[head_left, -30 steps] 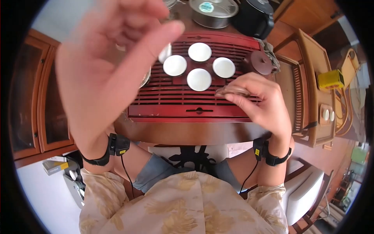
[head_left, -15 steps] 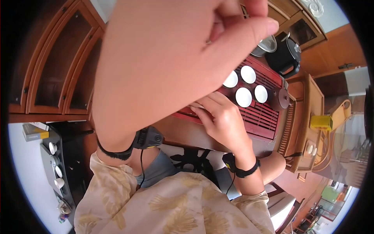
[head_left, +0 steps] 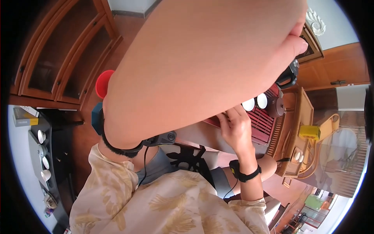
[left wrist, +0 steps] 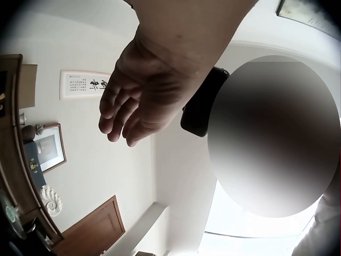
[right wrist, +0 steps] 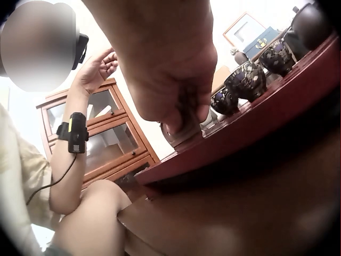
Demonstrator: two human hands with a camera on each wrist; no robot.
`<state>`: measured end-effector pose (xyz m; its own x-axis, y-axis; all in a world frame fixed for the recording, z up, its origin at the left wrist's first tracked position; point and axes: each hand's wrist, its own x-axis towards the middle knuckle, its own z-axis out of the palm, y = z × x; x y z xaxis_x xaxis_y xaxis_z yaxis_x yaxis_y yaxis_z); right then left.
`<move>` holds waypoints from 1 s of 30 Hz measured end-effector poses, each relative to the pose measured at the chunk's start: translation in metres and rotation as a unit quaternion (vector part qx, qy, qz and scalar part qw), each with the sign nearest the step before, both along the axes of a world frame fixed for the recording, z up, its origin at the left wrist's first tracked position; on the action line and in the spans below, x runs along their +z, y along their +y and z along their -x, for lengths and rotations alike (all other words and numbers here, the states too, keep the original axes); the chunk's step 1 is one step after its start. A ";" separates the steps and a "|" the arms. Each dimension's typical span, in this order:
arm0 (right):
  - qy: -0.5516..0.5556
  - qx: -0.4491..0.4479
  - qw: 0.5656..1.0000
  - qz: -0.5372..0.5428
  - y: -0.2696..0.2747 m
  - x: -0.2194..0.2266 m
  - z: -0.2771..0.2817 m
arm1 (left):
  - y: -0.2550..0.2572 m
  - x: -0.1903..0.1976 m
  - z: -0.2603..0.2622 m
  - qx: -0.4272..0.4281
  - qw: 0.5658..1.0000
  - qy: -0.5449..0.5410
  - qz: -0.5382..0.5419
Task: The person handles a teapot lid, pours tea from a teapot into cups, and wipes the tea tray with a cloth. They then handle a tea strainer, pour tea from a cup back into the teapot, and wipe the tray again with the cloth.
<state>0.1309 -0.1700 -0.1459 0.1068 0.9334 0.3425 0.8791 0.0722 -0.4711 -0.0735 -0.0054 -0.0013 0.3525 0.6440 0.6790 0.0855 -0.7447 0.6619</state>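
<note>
Right hand (head_left: pixel 235 128) sits at the near edge of the red tea tray (head_left: pixel 265 124), fingers (right wrist: pixel 184 114) curled down and pinching a small brown object (right wrist: pixel 181 133) against the tray's rim. Object mostly hidden by the fingers; its long axis and facing cannot be told.

Left hand (left wrist: pixel 141 96) is raised high, close to the head camera, fingers loosely bent and slightly apart, holding nothing.

Tray's long side runs away from the body toward the dark kettle (head_left: pixel 288 76). White cups (head_left: pixel 255 102) cluster mid-tray, a brown teapot (head_left: pixel 276 106) just beside them at the right edge. Bare slats lie between the right hand and the cups.

Head view: the left forearm blocks most of the tray and counter (head_left: pixel 198 134). Right wrist view alone shows the pinch and the cups' dark patterned outsides (right wrist: pixel 248 80). Left wrist view alone shows the empty left palm against wall and ceiling.
</note>
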 end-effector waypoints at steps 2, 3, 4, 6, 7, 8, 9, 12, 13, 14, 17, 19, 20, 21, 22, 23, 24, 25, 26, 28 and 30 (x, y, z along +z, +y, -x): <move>-0.003 -0.017 1.000 0.008 -0.013 0.000 -0.011 | 0.000 -0.001 0.003 0.000 1.000 -0.002 0.004; -0.001 -0.027 1.000 0.012 -0.020 -0.001 -0.016 | 0.001 -0.002 0.006 -0.001 1.000 -0.003 0.005; 0.000 -0.037 0.999 0.016 -0.027 -0.002 -0.020 | 0.001 -0.002 0.005 -0.001 1.000 -0.004 0.006; -0.015 -0.043 0.999 0.018 -0.031 -0.005 -0.023 | 0.001 -0.001 0.006 -0.004 1.000 -0.005 0.006; -0.025 -0.042 0.999 0.021 -0.031 -0.003 -0.021 | 0.001 0.000 0.006 -0.005 1.000 -0.006 0.006; -0.035 -0.040 0.998 0.023 -0.029 -0.001 -0.018 | 0.001 0.001 0.005 -0.006 1.000 -0.006 0.005; -0.035 -0.036 0.999 0.022 -0.025 0.003 -0.014 | 0.001 0.002 0.004 -0.007 1.000 -0.005 0.004; -0.043 -0.013 0.999 0.011 -0.008 0.011 0.003 | 0.001 0.003 0.001 -0.012 1.000 -0.001 0.003; -0.052 0.001 0.999 0.000 0.000 0.011 0.008 | 0.001 0.004 0.000 -0.015 1.000 0.001 0.003; -0.061 0.015 0.998 -0.011 0.006 0.011 0.013 | 0.001 0.004 -0.001 -0.018 1.000 0.003 0.002; -0.069 0.044 0.997 -0.006 0.021 0.014 0.027 | 0.001 0.004 -0.001 -0.025 1.000 0.011 0.000; -0.084 0.065 0.994 -0.017 0.028 0.010 0.030 | 0.002 0.004 -0.001 -0.028 0.999 0.016 0.000; -0.078 0.055 0.995 -0.010 0.027 0.009 0.029 | 0.002 0.003 -0.001 -0.030 0.999 0.019 0.001; -0.073 0.045 0.996 -0.002 0.025 0.009 0.029 | 0.001 0.003 -0.001 -0.031 0.999 0.021 0.001; -0.067 0.036 0.997 0.005 0.022 0.009 0.028 | 0.000 0.002 0.000 -0.033 0.999 0.023 0.002; -0.063 0.029 0.998 0.003 0.018 0.008 0.025 | 0.000 0.002 -0.001 -0.034 0.999 0.026 0.003; -0.060 0.022 0.998 0.001 0.014 0.007 0.021 | -0.001 0.002 0.000 -0.036 0.999 0.027 0.003; -0.057 0.015 0.998 -0.002 0.008 0.006 0.016 | -0.001 0.002 -0.001 -0.039 0.999 0.029 0.003; -0.055 0.003 0.998 0.003 0.001 0.005 0.009 | -0.001 0.002 0.000 -0.041 0.999 0.029 0.003; -0.051 -0.020 0.998 0.014 -0.016 0.003 -0.006 | -0.002 0.003 -0.001 -0.045 0.999 0.030 0.002; -0.034 -0.054 0.997 0.035 -0.031 0.003 -0.013 | -0.003 0.005 -0.001 -0.049 0.998 0.030 0.000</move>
<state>0.1438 -0.2009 -0.1430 0.1876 0.9393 0.2874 0.9099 -0.0560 -0.4110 -0.0723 -0.0082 0.0038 0.4543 0.6046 0.6543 0.0524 -0.7513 0.6579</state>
